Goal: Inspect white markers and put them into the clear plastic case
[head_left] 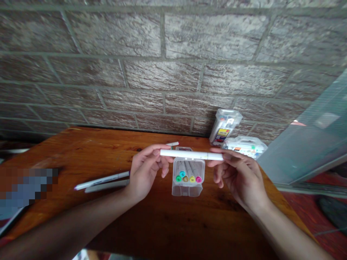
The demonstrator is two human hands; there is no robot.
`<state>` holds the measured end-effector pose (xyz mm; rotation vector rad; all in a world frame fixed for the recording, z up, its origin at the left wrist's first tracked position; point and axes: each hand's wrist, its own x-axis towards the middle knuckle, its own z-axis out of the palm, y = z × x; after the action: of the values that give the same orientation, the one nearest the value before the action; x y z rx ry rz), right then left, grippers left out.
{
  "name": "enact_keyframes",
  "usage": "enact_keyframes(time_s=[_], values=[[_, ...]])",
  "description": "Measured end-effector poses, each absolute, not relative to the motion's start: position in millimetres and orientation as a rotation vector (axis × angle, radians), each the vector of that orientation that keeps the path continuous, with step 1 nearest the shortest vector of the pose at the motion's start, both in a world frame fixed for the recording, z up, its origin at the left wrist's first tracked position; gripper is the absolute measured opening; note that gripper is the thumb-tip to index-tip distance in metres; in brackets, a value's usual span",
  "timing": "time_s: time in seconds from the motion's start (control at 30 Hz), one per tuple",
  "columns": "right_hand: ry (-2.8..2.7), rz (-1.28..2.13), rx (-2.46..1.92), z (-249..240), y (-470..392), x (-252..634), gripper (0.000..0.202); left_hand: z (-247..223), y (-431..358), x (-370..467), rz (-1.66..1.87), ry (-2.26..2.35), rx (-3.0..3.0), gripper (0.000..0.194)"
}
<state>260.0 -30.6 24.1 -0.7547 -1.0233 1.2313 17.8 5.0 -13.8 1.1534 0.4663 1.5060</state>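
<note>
A white marker [189, 155] is held level between my two hands, above the desk. My left hand [148, 168] pinches its left end between thumb and fingers. At the other end, just past a thin seam line, my right hand [240, 173] grips it the same way. Behind and below the marker stands a clear plastic case [187, 190]. Several markers [189, 173] lie inside it, their round ends teal, green, brown, yellow and pink facing me. Two loose pens [101, 181] rest on the desk left of my left hand, partly hidden by it.
The wooden desk [89, 148] meets a brick wall [141, 72]. At the back right stand an upright clear case of markers [225, 126] and a lower case with a handle [245, 145]. Another pen [172, 143] lies behind my left hand. A translucent panel [306, 137] borders the right side.
</note>
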Motion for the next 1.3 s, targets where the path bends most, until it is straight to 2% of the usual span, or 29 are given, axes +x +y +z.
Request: enact_keyframes(time_s=[1.3], values=[[-1.009, 1.279, -0.739, 25.4, -30.1, 261.6, 0.024, -11.0, 3.5, 16.4, 1.497, 0.447, 1.176, 0.023]])
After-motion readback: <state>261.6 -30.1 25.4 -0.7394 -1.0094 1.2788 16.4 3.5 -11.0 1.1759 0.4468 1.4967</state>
